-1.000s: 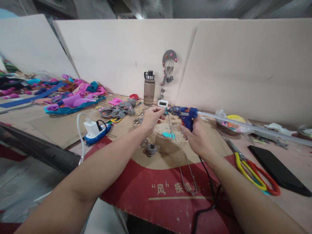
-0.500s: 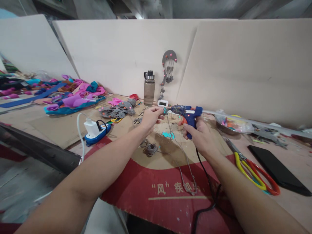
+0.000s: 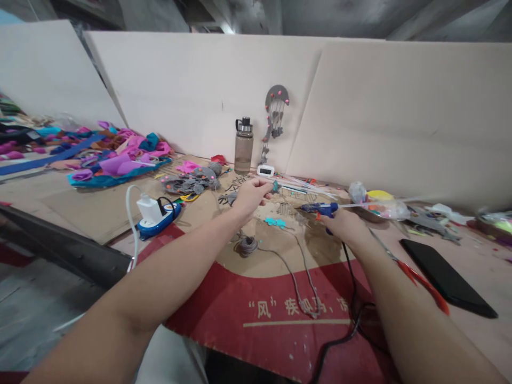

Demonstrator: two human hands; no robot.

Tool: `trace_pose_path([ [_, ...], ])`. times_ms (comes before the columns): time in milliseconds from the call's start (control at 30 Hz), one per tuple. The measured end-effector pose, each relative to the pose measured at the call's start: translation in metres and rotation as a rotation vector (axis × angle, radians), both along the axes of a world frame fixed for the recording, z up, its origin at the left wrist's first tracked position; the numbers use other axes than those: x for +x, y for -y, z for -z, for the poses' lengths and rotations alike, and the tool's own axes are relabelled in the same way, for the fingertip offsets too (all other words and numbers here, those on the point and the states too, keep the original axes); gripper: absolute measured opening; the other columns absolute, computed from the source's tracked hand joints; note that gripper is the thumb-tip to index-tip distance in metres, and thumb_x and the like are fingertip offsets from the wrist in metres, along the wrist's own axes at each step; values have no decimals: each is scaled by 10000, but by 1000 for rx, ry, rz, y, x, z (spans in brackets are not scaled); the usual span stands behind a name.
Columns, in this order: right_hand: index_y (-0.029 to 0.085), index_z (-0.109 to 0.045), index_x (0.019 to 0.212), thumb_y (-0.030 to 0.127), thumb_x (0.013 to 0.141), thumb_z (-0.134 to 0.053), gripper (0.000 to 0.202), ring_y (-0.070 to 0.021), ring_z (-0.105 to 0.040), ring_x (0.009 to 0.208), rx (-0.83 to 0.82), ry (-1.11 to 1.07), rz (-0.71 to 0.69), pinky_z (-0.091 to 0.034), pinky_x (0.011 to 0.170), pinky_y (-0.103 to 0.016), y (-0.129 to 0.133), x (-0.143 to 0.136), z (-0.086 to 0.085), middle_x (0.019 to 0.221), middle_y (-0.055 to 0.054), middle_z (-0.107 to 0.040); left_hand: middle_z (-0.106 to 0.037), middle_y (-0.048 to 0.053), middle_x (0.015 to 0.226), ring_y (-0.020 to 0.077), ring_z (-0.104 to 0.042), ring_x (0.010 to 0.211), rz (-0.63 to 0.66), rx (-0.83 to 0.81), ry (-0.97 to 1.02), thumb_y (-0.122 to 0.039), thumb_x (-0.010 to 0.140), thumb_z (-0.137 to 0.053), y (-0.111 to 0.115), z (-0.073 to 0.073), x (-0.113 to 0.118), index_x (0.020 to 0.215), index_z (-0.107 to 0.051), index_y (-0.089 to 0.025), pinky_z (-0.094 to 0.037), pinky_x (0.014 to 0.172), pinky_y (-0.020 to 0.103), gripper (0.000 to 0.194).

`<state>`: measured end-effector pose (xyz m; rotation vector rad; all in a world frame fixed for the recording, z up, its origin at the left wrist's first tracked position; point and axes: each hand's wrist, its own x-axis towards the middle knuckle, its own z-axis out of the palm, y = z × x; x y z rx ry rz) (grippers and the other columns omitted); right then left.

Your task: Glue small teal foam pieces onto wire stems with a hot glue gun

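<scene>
My left hand (image 3: 253, 197) pinches a small teal piece (image 3: 276, 186) above the cardboard, and a grey cord (image 3: 303, 256) runs down beneath it. My right hand (image 3: 344, 221) is closed round the handle of a blue glue gun (image 3: 320, 208), whose nozzle points left. A long clear glue stick (image 3: 360, 205) sticks out of its back, and a black cable trails down to the front edge. Below my left hand lies a bright turquoise cut-out (image 3: 275, 222). Nearer to me sits a small coil of grey cord (image 3: 247, 244).
A drink bottle (image 3: 244, 146) and a small digital display (image 3: 265, 170) stand at the back board. Grey felt pieces (image 3: 192, 182) and a blue power strip (image 3: 160, 220) lie left. On the right are red-handled scissors (image 3: 426, 282), a black phone (image 3: 446, 276) and a filled bowl (image 3: 376, 212).
My right hand has taken the glue gun away to the right and lower, apart from the teal piece. The left hand keeps its pinch, shifted slightly right.
</scene>
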<state>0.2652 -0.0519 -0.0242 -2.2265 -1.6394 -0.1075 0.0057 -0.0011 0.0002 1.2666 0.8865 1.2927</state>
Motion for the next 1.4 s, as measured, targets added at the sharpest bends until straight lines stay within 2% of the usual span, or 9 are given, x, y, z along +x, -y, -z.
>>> trace_pose_path([
  [100, 176, -566, 789, 403, 776, -573, 227, -338, -623, 970, 218, 18, -24, -469, 837, -459, 9, -25, -10, 937, -206, -646, -593, -8, 650, 67, -537, 552, 15, 46, -67, -187, 772, -639, 4, 1, 3, 762, -628, -144, -358, 458, 174, 46],
  [200, 216, -483, 868, 400, 785, -562, 216, -258, -626, 891, 395, -370, -258, -486, 837, -430, 15, -66, -12, 910, -112, -635, -589, -11, 626, 76, -525, 543, 46, 111, -162, -204, 775, -633, 8, 5, 7, 776, -640, -144, -371, 478, 187, 61],
  [300, 244, -396, 978, 405, 698, -671, 424, -210, -640, 918, 386, -885, -474, -513, 833, -384, 18, -101, -4, 995, -67, -628, -630, 1, 676, 88, -540, 594, 28, 251, -285, -175, 746, -627, 14, 8, 12, 765, -660, -143, -410, 547, 204, 50],
  [400, 258, -334, 1010, 396, 671, -705, 521, -157, -623, 704, 318, -1115, -470, -524, 673, -331, 19, -114, 3, 858, 14, -605, -658, 12, 714, 102, -564, 662, -1, 357, -350, -154, 722, -620, 20, 7, 15, 757, -673, -145, -432, 616, 217, 64],
  [500, 247, -379, 987, 397, 716, -670, 425, -121, -509, 579, 373, -1032, -406, -444, 546, -270, 21, -110, 0, 722, 64, -508, -640, 5, 687, 92, -534, 611, 28, 311, -310, -175, 720, -621, 22, 6, 16, 761, -667, -142, -416, 582, 213, 70],
  [700, 212, -518, 865, 362, 794, -592, 182, -130, -456, 638, 429, -823, -401, -383, 603, -285, 26, -101, -12, 736, 21, -511, -570, -19, 601, 72, -464, 500, 109, 198, -238, -239, 740, -623, 20, 7, 16, 718, -628, -144, -385, 488, 209, 98],
  [1000, 215, -575, 910, 403, 788, -611, 227, -129, -373, 559, 426, -858, -358, -313, 554, -273, 25, -102, -10, 622, 54, -449, -549, -28, 622, 58, -446, 482, 141, 172, -219, -230, 733, -625, 24, 6, 18, 727, -617, -145, -371, 461, 203, 86],
  [1233, 212, -628, 804, 378, 756, -617, 173, -135, -414, 594, 408, -880, -355, -314, 559, -269, 28, -103, -15, 656, 22, -540, -564, -32, 631, 56, -446, 504, 166, 161, -212, -203, 713, -619, 29, 3, 18, 747, -628, -142, -373, 492, 200, 71],
  [1400, 212, -595, 723, 342, 717, -620, 133, -112, -384, 549, 401, -930, -299, -299, 521, -250, 26, -103, -14, 611, 33, -518, -565, -28, 612, 61, -469, 522, 204, 184, -247, -191, 732, -618, 30, 1, 18, 735, -636, -135, -382, 512, 198, 59],
])
